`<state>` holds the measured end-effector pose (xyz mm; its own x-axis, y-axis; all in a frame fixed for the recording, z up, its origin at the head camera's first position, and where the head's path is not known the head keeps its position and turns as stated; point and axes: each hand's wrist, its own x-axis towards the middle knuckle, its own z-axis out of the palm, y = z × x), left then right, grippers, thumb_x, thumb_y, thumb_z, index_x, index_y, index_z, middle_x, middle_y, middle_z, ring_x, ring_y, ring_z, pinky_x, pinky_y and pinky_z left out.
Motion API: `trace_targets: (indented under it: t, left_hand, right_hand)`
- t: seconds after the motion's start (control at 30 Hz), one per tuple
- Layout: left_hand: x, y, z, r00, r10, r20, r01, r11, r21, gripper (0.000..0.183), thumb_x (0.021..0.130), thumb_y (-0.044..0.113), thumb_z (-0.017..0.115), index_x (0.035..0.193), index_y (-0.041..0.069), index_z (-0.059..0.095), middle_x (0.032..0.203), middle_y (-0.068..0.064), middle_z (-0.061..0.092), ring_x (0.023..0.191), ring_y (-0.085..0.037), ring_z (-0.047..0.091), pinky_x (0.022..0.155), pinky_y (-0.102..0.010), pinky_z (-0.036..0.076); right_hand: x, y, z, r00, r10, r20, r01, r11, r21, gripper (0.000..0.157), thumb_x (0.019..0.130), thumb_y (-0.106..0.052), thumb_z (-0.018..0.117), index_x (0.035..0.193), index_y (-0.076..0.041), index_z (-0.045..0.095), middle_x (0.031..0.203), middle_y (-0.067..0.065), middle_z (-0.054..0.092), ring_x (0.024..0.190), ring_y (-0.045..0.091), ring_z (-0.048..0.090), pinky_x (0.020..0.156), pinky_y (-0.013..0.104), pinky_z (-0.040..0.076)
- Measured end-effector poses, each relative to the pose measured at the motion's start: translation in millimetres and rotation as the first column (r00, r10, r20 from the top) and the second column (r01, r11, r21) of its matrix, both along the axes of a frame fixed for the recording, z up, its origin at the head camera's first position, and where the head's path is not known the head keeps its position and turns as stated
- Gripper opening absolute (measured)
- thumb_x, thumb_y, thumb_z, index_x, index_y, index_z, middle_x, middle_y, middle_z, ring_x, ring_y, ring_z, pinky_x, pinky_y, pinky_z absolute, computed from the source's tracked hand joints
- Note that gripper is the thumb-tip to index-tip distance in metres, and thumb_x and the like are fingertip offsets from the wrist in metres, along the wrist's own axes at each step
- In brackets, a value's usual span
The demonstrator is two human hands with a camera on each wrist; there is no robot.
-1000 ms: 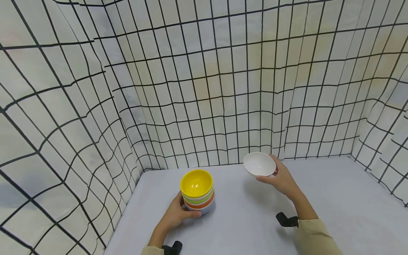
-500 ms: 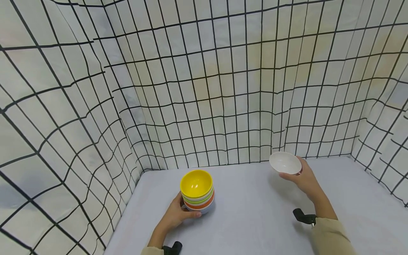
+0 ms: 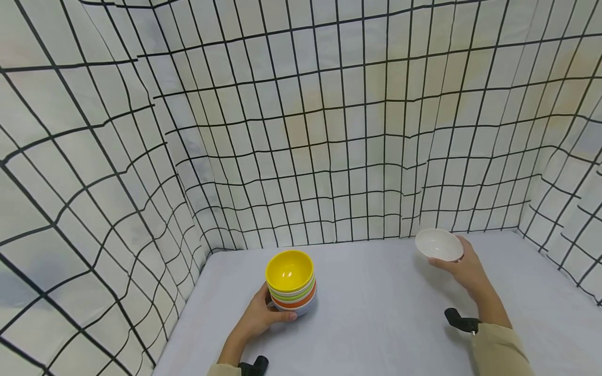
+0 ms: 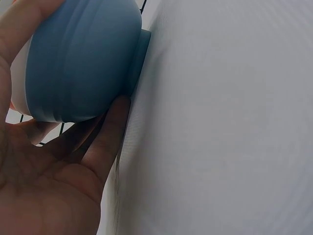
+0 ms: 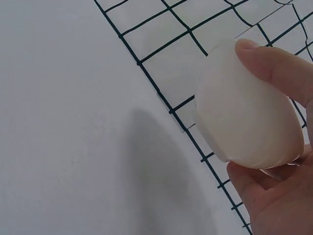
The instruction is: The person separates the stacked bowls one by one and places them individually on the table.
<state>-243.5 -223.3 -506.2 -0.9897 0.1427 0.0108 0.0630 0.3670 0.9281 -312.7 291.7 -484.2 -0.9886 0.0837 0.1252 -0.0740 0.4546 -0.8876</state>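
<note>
A stack of nested bowls stands on the table, with a yellow bowl (image 3: 289,270) on top, white, green and orange rims beneath it, and a blue bowl (image 4: 88,58) at the bottom. My left hand (image 3: 257,315) curls round the base of the stack; in the left wrist view its fingers and thumb lie about the blue bowl. Farther right, my right hand (image 3: 466,267) holds a white bowl (image 3: 438,244) above the table, thumb on one side and fingers on the other. In the right wrist view the white bowl (image 5: 244,107) hangs apart from the surface, casting a shadow.
The white-covered table (image 3: 367,313) stretches between the two hands and out to the right. Grid-patterned white cloth walls (image 3: 310,172) rise behind it and at both sides. A black wrist mount (image 3: 461,320) sits on each forearm.
My right hand has carried the white bowl to the right, away from the stack, dropping slightly in the last half second. My left hand and the stack have stayed in place.
</note>
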Motion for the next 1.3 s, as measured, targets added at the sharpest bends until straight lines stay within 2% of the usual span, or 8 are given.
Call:
trace_targets:
  t: [0.33,0.53,0.73,0.9,1.1,1.3]
  left_hand:
    - [1.6,-2.3,-0.2,1.000,-0.002,-0.005,0.002,1.000,0.001,0.100,0.068,0.028,0.096,0.151,0.025,0.040,0.149,-0.001,0.056,0.143,-0.032,0.049,0.121,-0.055,0.040]
    - [2.3,-3.9,-0.9,1.000,-0.003,-0.001,0.003,1.000,0.009,0.100,0.068,0.027,0.096,0.151,0.025,0.041,0.148,0.000,0.056,0.143,-0.031,0.050,0.120,-0.054,0.041]
    - [1.1,-3.7,-2.7,1.000,-0.003,0.006,0.003,1.000,0.011,0.098,0.069,0.028,0.096,0.150,0.027,0.041,0.148,0.001,0.056,0.142,-0.030,0.050,0.120,-0.055,0.041]
    - [-0.1,-1.9,-2.9,1.000,-0.001,0.006,0.001,1.000,0.009,0.098,0.068,0.029,0.096,0.150,0.027,0.042,0.147,0.001,0.057,0.142,-0.030,0.051,0.120,-0.056,0.040]
    - [-1.0,-0.6,-1.7,1.000,0.009,0.011,-0.009,1.000,0.005,0.099,0.068,0.030,0.097,0.150,0.028,0.042,0.146,0.002,0.058,0.140,-0.029,0.052,0.119,-0.056,0.041]
    - [-1.1,-1.3,-2.2,1.000,0.012,0.011,-0.012,1.000,0.000,0.100,0.068,0.030,0.097,0.151,0.027,0.041,0.147,0.001,0.057,0.139,-0.029,0.053,0.119,-0.055,0.042]
  right_hand:
    - [2.5,16.0,-13.2,0.992,-0.040,0.118,0.036,0.999,0.033,0.117,0.085,-0.045,0.082,0.159,0.006,0.008,0.158,0.036,0.025,0.144,0.056,0.029,0.113,0.073,0.033]
    - [2.5,20.9,-18.9,0.985,-0.053,0.162,0.052,0.999,0.010,0.117,0.087,-0.043,0.081,0.160,0.006,0.004,0.160,0.037,0.022,0.145,0.057,0.026,0.116,0.073,0.030]
    - [-0.7,24.8,-23.6,0.983,-0.062,0.173,0.069,0.997,-0.037,0.119,0.088,-0.042,0.081,0.161,0.002,-0.002,0.163,0.036,0.016,0.148,0.057,0.022,0.118,0.073,0.027]
    - [-4.6,29.1,-28.6,0.990,-0.038,0.138,0.050,0.995,-0.083,0.117,0.089,-0.036,0.081,0.162,0.001,-0.003,0.163,0.036,0.015,0.148,0.056,0.021,0.119,0.073,0.025]
    - [-11.1,33.0,-31.8,0.990,-0.052,0.132,0.063,0.995,-0.079,0.118,0.087,-0.041,0.082,0.162,0.000,0.000,0.163,0.035,0.018,0.147,0.056,0.024,0.118,0.073,0.027]
    - [-19.1,37.8,-29.9,0.986,-0.054,0.159,0.066,0.995,-0.071,0.125,0.087,-0.046,0.081,0.162,-0.002,-0.009,0.165,0.035,0.011,0.149,0.058,0.019,0.119,0.073,0.024]
